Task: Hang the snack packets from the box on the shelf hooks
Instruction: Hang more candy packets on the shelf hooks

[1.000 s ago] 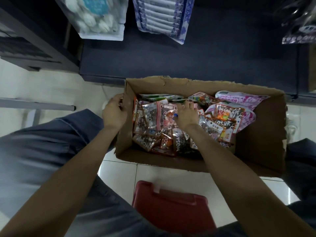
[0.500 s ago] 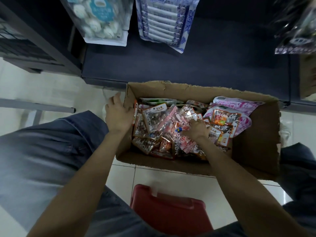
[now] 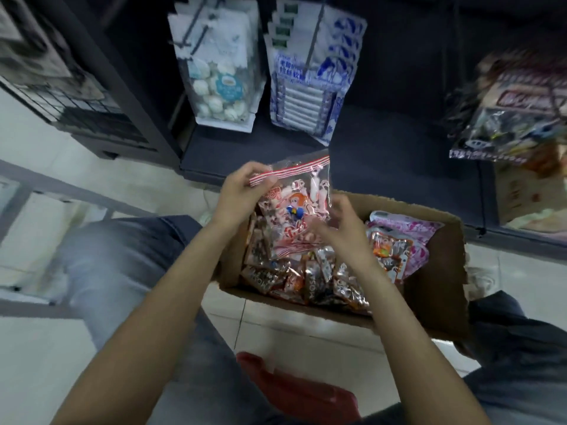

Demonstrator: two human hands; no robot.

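A clear snack packet (image 3: 299, 207) with a red-and-white striped top and a cartoon figure is lifted above the cardboard box (image 3: 435, 271). My left hand (image 3: 242, 191) pinches its striped top edge at the left corner. My right hand (image 3: 340, 225) is at the packet's lower right side with fingers curled; whether it grips the packet is unclear. Several brown, orange and pink snack packets (image 3: 310, 277) lie inside the box. Above, a metal shelf hook (image 3: 313, 35) carries blue-and-white packets.
White packets (image 3: 217, 65) and blue-and-white packets (image 3: 313, 84) hang on the dark shelf. More packets (image 3: 515, 118) hang at the right. A red stool (image 3: 300, 391) stands between my knees on the white tiled floor.
The right hand pulled the striped packet out of the box and raised it. The left hand left the box's rim and took the packet's top edge. The view tilted up toward the shelf.
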